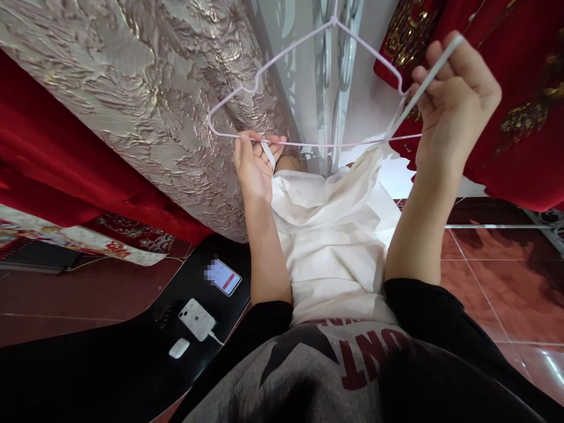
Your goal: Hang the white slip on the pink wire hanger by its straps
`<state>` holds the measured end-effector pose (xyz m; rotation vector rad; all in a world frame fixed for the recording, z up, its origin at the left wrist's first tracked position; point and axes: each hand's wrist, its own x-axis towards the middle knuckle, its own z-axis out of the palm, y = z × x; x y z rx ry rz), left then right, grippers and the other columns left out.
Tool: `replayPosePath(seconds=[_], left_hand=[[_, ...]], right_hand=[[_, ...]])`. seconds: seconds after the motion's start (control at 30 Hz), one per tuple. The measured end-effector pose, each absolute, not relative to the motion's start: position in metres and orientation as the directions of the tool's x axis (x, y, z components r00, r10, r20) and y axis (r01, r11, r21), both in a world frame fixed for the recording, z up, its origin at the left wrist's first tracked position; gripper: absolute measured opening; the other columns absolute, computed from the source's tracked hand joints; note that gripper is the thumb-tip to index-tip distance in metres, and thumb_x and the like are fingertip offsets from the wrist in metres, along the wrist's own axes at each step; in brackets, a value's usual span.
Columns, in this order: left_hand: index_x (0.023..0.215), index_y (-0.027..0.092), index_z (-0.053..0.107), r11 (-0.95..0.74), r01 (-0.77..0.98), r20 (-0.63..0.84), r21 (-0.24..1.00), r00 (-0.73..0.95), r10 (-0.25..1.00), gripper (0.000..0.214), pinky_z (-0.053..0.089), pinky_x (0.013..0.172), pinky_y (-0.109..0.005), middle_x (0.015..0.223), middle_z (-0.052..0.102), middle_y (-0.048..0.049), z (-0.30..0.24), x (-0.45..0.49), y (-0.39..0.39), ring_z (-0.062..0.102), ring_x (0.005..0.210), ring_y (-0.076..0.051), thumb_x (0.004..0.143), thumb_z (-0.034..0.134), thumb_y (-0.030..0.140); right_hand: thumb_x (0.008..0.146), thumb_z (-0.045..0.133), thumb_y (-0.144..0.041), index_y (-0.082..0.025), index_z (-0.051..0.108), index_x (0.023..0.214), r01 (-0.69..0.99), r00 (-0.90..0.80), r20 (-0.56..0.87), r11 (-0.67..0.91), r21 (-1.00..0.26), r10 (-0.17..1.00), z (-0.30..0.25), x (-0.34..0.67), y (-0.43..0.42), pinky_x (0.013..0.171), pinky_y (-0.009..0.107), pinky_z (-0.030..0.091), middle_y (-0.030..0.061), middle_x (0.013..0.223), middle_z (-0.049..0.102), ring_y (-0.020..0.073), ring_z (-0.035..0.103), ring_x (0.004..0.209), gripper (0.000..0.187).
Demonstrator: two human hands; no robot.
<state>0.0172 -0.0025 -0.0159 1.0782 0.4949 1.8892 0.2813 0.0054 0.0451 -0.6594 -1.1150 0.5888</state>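
Observation:
A thin pale-pink hanger (294, 46) hangs in front of me, its bottom bar running level between my hands. A white garment (330, 235) with narrow straps hangs below that bar and spreads over my lap. My left hand (258, 164) is at the bar's left part, fingers curled round the bar and a white strap (268, 154). On the right, another white strap (425, 91) is stretched up from the bar, looped over the fingers of my right hand (458, 97). Those fingers are bent around the strap, close to the hanger's right end.
A shiny textured pink-beige fabric (145, 88) hangs at left, and red embroidered cloth (524, 88) hangs at right. On a black bench (88, 370) lie a lit phone (227, 277), a white phone (197, 320) on a cable and a small white case (179, 348).

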Motion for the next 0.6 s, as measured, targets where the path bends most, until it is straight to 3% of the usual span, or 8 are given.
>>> replayPosePath(seconds=[0.07, 0.13, 0.2, 0.23, 0.33, 0.4, 0.5, 0.6], left_hand=[[0.082, 0.021, 0.05, -0.515, -0.5, 0.465, 0.696, -0.233, 0.854, 0.035, 0.054, 0.089, -0.037, 0.078, 0.069, -0.0025, -0.016, 0.017, -0.003, 0.071, 0.087, -0.019, 0.108, 0.028, 0.03], [0.082, 0.022, 0.05, -0.496, -0.505, 0.434, 0.706, -0.244, 0.867, 0.034, 0.054, 0.088, -0.037, 0.079, 0.069, -0.0029, -0.015, 0.017, -0.004, 0.071, 0.092, -0.02, 0.108, 0.029, 0.031], [0.082, 0.023, 0.052, -0.483, -0.499, 0.41, 0.719, -0.256, 0.875, 0.034, 0.055, 0.087, -0.034, 0.081, 0.069, -0.0034, -0.014, 0.017, -0.004, 0.07, 0.099, -0.021, 0.107, 0.032, 0.034], [0.083, 0.023, 0.052, -0.481, -0.495, 0.409, 0.723, -0.255, 0.876, 0.033, 0.055, 0.085, -0.033, 0.082, 0.069, -0.0035, -0.015, 0.017, -0.004, 0.069, 0.101, -0.021, 0.107, 0.033, 0.035], [0.085, 0.022, 0.051, -0.454, -0.523, 0.39, 0.721, -0.236, 0.89, 0.032, 0.055, 0.081, -0.032, 0.085, 0.069, -0.0043, -0.016, 0.022, -0.005, 0.069, 0.101, -0.022, 0.107, 0.032, 0.035], [0.085, 0.021, 0.051, -0.406, -0.551, 0.338, 0.729, -0.225, 0.914, 0.029, 0.055, 0.081, -0.033, 0.089, 0.069, -0.0058, -0.017, 0.026, -0.005, 0.068, 0.103, -0.024, 0.105, 0.034, 0.034], [0.087, 0.023, 0.053, -0.372, -0.523, 0.289, 0.767, -0.236, 0.928, 0.027, 0.055, 0.081, -0.031, 0.097, 0.07, -0.007, -0.017, 0.029, -0.007, 0.066, 0.107, -0.025, 0.103, 0.036, 0.038], [0.095, 0.023, 0.056, -0.415, -0.439, 0.336, 0.797, -0.249, 0.909, 0.017, 0.055, 0.078, -0.03, 0.1, 0.072, -0.0066, -0.017, 0.018, -0.009, 0.067, 0.105, -0.024, 0.099, 0.042, 0.031]], right_hand=[[0.088, 0.032, -0.019, -0.026, 0.056, 0.115, -0.12, 0.483, 0.535, 0.657, -0.744, 0.693, 0.033, 0.293, 0.01, 0.106, 0.036, 0.049, 0.0012, 0.127, 0.062, 0.0118, 0.066, 0.111, 0.037], [0.092, 0.018, -0.027, -0.024, 0.045, 0.122, -0.148, 0.686, 0.371, 0.619, -0.772, 0.626, 0.017, 0.309, 0.012, 0.105, 0.034, 0.048, 0.006, 0.134, 0.055, 0.0115, 0.064, 0.111, 0.041], [0.089, 0.016, -0.025, -0.024, 0.04, 0.121, -0.135, 0.804, 0.249, 0.574, -0.807, 0.539, 0.001, 0.323, 0.012, 0.095, 0.037, 0.051, 0.0082, 0.129, 0.054, 0.015, 0.064, 0.104, 0.039], [0.088, 0.019, -0.025, -0.025, 0.04, 0.117, -0.094, 0.811, 0.269, 0.569, -0.817, 0.52, -0.005, 0.327, 0.012, 0.088, 0.038, 0.052, 0.0074, 0.122, 0.055, 0.0168, 0.064, 0.098, 0.036], [0.085, 0.039, -0.025, -0.027, 0.047, 0.1, 0.094, 0.616, 0.558, 0.651, -0.753, 0.556, -0.012, 0.318, 0.008, 0.071, 0.035, 0.051, 0.0033, 0.098, 0.058, 0.0169, 0.063, 0.081, 0.017], [0.081, 0.053, -0.023, -0.024, 0.049, 0.093, 0.13, 0.424, 0.67, 0.691, -0.711, 0.61, -0.011, 0.293, 0.003, 0.074, 0.035, 0.053, 0.0028, 0.09, 0.061, 0.0159, 0.063, 0.079, 0.012], [0.079, 0.062, -0.021, -0.022, 0.055, 0.089, 0.207, 0.122, 0.685, 0.657, -0.725, 0.718, -0.01, 0.248, -0.001, 0.092, 0.04, 0.052, 0.0021, 0.093, 0.065, 0.017, 0.064, 0.094, 0.013], [0.082, 0.061, -0.023, -0.021, 0.056, 0.087, 0.362, 0.112, 0.656, 0.584, -0.727, 0.747, -0.016, 0.228, 0.003, 0.096, 0.043, 0.051, 0.001, 0.091, 0.065, 0.0159, 0.062, 0.091, 0.006]])
